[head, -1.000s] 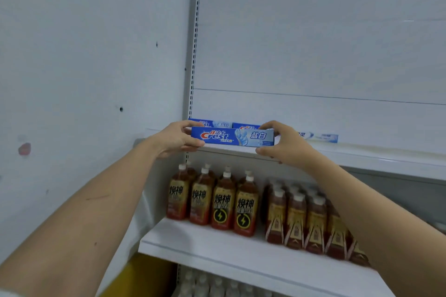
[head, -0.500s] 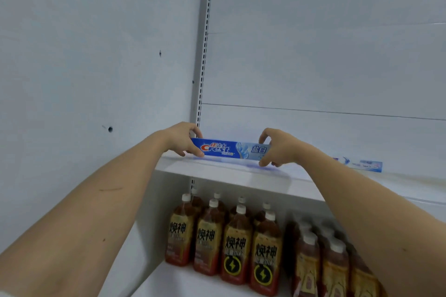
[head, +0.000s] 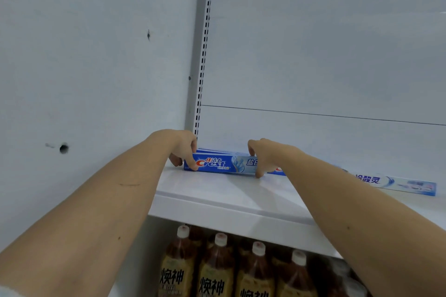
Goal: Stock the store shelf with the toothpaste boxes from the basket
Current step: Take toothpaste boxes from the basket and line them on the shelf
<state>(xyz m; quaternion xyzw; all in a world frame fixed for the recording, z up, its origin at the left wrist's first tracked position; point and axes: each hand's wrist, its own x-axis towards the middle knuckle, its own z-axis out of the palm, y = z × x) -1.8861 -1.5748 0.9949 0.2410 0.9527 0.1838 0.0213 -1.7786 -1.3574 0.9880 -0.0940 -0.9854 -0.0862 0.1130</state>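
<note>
— So, starting at the fingers: what are they doing?

— The left hand (head: 183,149) has its fingers curled over the left end of the blue Crest box (head: 223,164), thumb down on the front face beside the logo. The right hand (head: 263,157) pinches the other end, fingers on top, thumb at the lower front edge. Both are closed on the box, not spread.

— And the box itself?

— It lies lengthwise on the upper shelf (head: 217,190), apparently resting on the board, at the far left by the slotted upright (head: 204,55). Thin blue edges behind it (head: 217,151) look like more Crest boxes stacked toward the back panel.

— Which step is this, then?

— Placing, I'd say: the box seems set down and is being squared against the row. The next move probably calls for a small push back, then releasing both ends without dragging it askew. The basket isn't in view, so I can't tell how many remain.

— Anything readable?

— "Crest" in red and white, with Chinese characters above it, and "盐白" near the right hand. To the right, well apart, a pale toothpaste box (head: 395,184) reads "冷酸灵". On the shelf below, brown drink bottles (head: 214,270) with white caps show large characters I read as "焕神", though partly cut off.
</note>
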